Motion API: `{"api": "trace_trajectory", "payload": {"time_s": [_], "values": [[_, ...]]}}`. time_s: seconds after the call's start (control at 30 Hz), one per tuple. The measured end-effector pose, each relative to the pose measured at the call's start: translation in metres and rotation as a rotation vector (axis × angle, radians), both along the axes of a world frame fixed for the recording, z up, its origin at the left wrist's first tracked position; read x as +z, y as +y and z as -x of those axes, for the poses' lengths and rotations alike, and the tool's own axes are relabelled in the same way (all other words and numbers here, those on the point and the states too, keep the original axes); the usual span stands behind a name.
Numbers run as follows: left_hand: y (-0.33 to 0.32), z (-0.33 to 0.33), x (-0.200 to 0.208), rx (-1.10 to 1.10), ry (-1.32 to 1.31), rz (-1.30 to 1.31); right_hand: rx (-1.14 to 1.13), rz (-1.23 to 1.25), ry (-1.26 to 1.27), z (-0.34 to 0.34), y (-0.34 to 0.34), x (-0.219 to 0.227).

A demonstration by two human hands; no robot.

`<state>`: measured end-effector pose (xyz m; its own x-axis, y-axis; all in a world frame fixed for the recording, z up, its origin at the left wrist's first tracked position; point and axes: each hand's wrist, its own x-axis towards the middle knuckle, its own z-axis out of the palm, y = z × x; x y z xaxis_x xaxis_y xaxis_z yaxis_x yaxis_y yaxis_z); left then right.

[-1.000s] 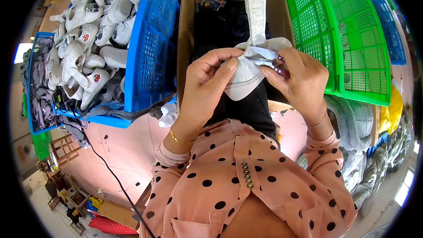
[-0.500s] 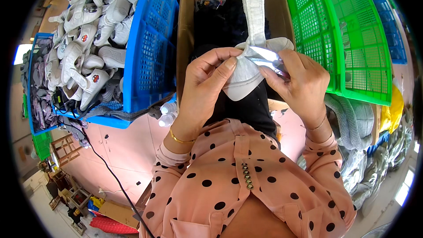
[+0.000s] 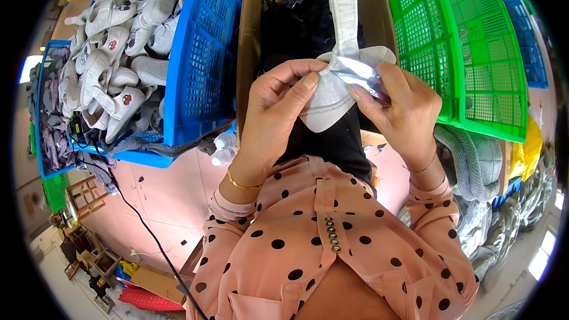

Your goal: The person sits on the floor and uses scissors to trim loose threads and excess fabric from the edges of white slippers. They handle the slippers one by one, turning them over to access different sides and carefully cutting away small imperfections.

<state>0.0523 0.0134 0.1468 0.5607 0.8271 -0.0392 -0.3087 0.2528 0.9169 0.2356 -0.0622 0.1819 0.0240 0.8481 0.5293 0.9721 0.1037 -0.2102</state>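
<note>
A white child-sized shoe [image 3: 327,115] hangs in front of me over my lap, toe toward me, its long strap standing up away from me. My left hand [image 3: 274,109] pinches the shoe's upper between thumb and fingertips. Closed around silvery thread snips [image 3: 354,70], my right hand [image 3: 409,109] holds their blades against the shoe near the base of the strap. The blade tips point left, toward my left fingertips. Whether a thread lies between the blades is too small to see.
Close on the left, a blue crate [image 3: 204,65] borders a heap of white shoes [image 3: 109,50]. Ahead, a cardboard box [image 3: 251,29] holds dark material [image 3: 299,26]. Green crates [image 3: 422,35] stand right, above grey quilted fabric [image 3: 465,163]. A black cable [image 3: 148,228] crosses the lower left.
Both hands keep their grips. The shoe and its strap have risen very slightly, and the snips' blades have shifted a little against it.
</note>
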Motion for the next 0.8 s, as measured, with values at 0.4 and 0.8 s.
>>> {"api": "trace_trajectory", "payload": {"time_s": [0.4, 0.8], "values": [[0.001, 0.001, -0.001, -0.024, -0.035, 0.102, 0.056, 0.041, 0.352, 0.004, 0.006, -0.012], [0.001, -0.002, -0.003, 0.086, -0.097, 0.194, 0.075, 0.064, 0.052, -0.001, 0.005, 0.004]]}}
